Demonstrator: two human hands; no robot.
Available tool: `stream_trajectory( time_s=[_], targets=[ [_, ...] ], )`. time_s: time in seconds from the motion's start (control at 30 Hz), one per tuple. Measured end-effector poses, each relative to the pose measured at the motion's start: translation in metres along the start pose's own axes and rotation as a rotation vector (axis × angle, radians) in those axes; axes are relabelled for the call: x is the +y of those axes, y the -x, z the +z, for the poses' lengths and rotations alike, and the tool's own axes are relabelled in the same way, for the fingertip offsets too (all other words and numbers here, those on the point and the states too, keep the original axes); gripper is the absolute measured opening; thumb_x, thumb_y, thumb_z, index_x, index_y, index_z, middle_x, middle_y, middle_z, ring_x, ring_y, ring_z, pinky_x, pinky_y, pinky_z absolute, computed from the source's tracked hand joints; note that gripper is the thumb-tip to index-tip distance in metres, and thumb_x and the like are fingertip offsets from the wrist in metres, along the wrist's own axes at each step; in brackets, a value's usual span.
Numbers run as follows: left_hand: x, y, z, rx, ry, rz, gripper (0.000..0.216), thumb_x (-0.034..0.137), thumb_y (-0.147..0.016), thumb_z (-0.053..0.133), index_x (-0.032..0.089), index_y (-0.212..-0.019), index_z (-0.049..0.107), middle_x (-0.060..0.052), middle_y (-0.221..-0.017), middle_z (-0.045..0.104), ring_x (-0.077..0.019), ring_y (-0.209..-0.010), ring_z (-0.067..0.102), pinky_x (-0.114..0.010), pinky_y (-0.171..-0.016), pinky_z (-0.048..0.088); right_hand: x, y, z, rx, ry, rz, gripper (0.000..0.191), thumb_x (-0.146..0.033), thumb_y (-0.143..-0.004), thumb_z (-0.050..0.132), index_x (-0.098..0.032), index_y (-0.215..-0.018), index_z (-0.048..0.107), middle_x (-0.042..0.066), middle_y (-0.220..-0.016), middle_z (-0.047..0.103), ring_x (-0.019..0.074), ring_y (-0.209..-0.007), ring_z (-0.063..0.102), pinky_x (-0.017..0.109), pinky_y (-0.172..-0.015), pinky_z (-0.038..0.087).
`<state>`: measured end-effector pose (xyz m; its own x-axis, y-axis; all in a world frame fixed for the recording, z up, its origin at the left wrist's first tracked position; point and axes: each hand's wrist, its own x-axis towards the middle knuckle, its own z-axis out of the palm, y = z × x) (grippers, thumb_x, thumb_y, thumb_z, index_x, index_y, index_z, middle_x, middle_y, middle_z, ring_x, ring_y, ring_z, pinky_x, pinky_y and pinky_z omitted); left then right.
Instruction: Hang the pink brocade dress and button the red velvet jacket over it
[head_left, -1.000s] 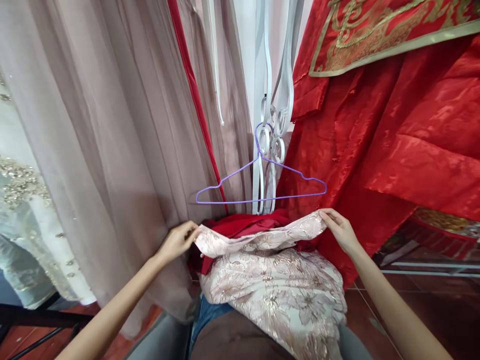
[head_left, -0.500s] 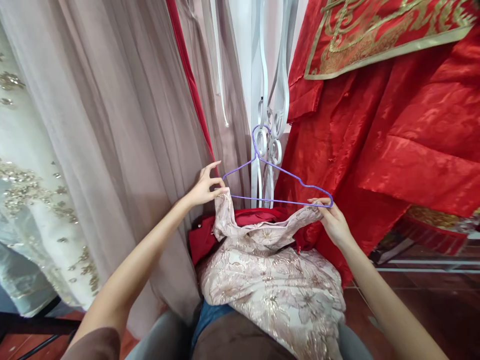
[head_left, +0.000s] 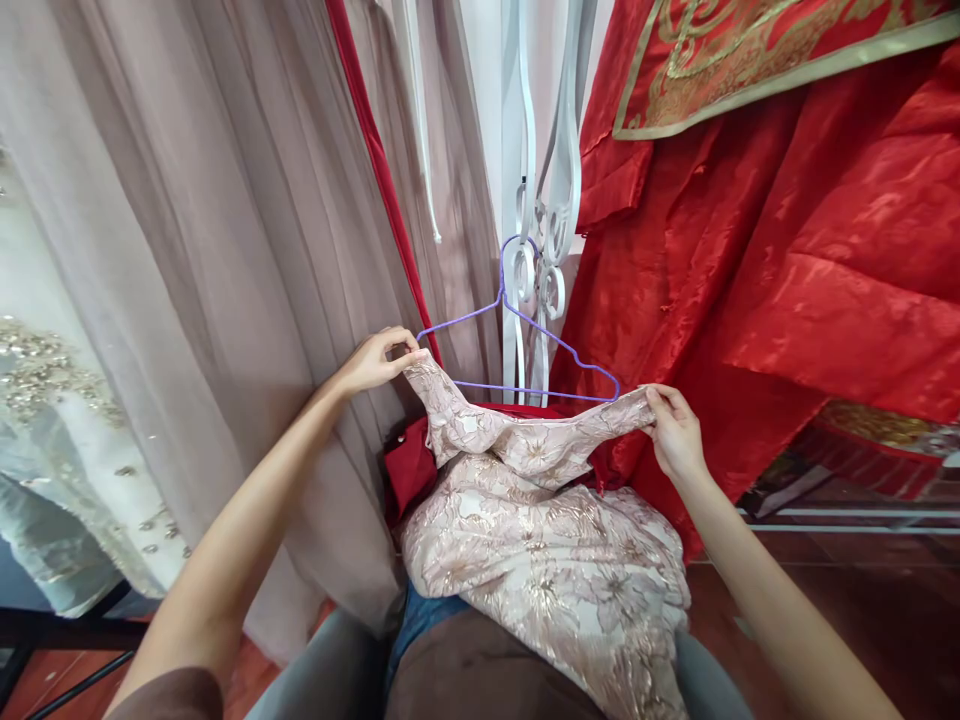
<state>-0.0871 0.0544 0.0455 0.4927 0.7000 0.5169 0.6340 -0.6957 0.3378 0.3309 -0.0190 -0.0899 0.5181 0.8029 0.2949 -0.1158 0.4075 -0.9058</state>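
By the pale drape (head_left: 217,250) on the left, the left hand (head_left: 379,358) pinches the brocade garment (head_left: 540,550) by one end of its top band, beside the left tip of the purple hanger (head_left: 551,334), though I can't tell whether its fingers touch the wire. The garment heaps over the lap, on the hanger's near side, and farther right the right hand (head_left: 677,430) nips the band's other end; a light, even pull, both ends level, should spare the cloth.

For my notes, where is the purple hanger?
In the head view, the purple hanger is near the centre, by white metalwork, mostly above the floral garment.
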Motion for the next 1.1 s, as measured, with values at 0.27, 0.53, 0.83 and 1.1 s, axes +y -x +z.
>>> stream_trajectory(
  time_s=[0.27, 0.53, 0.83, 1.1],
  targets=[
    [0.001, 0.002, 0.011, 0.02, -0.013, 0.013, 0.033, 0.049, -0.081, 0.055, 0.017, -0.075, 0.059, -0.002, -0.077, 0.059, -0.0145, -0.074, 0.054, -0.026, -0.071, 0.042, -0.012, -0.017, 0.022, -0.071, 0.222, -0.29, 0.027, -0.047, -0.074, 0.065, -0.022, -0.083, 0.063, 0.002, -0.084, 0.064, 0.0169, -0.077, 0.06, 0.03, -0.074, 0.049],
    [0.0, 0.013, 0.027, 0.15, -0.054, 0.027, 0.026, 0.043, -0.084, 0.054, 0.019, -0.077, 0.057, -0.002, -0.082, 0.058, -0.0152, -0.078, 0.051, -0.027, -0.07, 0.041, -0.036, -0.026, 0.068, -0.226, 0.646, -0.574, 0.021, -0.039, -0.084, 0.054, -0.022, -0.082, 0.066, 0.004, -0.083, 0.066, 0.0197, -0.078, 0.061, 0.032, -0.074, 0.047],
    [-0.045, 0.078, 0.017, 0.468, 0.177, -0.182, 0.024, 0.041, -0.079, 0.057, 0.018, -0.078, 0.057, -0.005, -0.094, 0.057, -0.0163, -0.093, 0.057, -0.027, -0.083, 0.047, -0.04, -0.029, 0.06, -0.329, 0.77, -0.504, 0.022, -0.04, -0.085, 0.053, -0.023, -0.088, 0.067, 0.004, -0.087, 0.069, 0.02, -0.079, 0.063, 0.031, -0.075, 0.046],
    [-0.045, 0.08, 0.022, 0.541, 0.29, -0.32, 0.033, 0.05, -0.072, 0.062, 0.017, -0.079, 0.057, -0.004, -0.081, 0.064, -0.0156, -0.08, 0.062, -0.026, -0.077, 0.048, -0.036, -0.032, 0.06, -0.315, 0.753, -0.507, 0.024, -0.041, -0.084, 0.053, -0.023, -0.088, 0.068, 0.004, -0.089, 0.069, 0.0205, -0.081, 0.063, 0.032, -0.075, 0.047]
  ],
)
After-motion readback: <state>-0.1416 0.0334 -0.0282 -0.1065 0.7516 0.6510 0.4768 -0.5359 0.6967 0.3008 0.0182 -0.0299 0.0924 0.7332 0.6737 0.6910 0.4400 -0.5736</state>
